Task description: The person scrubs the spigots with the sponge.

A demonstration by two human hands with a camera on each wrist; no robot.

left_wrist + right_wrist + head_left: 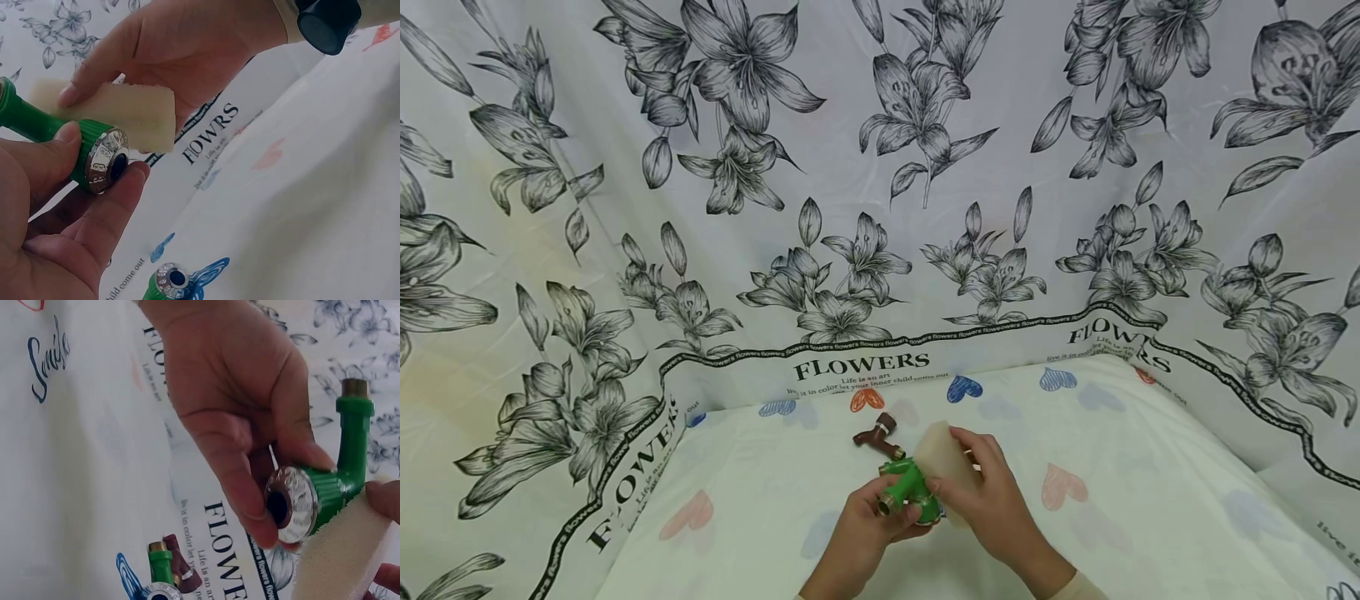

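My left hand (868, 521) grips a green faucet (328, 494) with a brass threaded end and a ribbed green body. A silver ring with a dark round center caps it. Fingertips lie along the ring while the thumb presses the body. In my right hand (992, 492) is a cream sponge block (140, 112), held between thumb and fingers. One side of the sponge lies against the faucet body. Beyond the hands, a brown faucet (876, 435) rests on the cloth. Next to it lies a second green faucet (161, 565), mostly hidden in the head view.
A white cloth with colored hearts (760, 483) covers the surface under the hands. Behind and at both sides hangs a white curtain (850, 183) printed with black lilies and lettering. A dark wrist camera (328, 25) sits on the right wrist.
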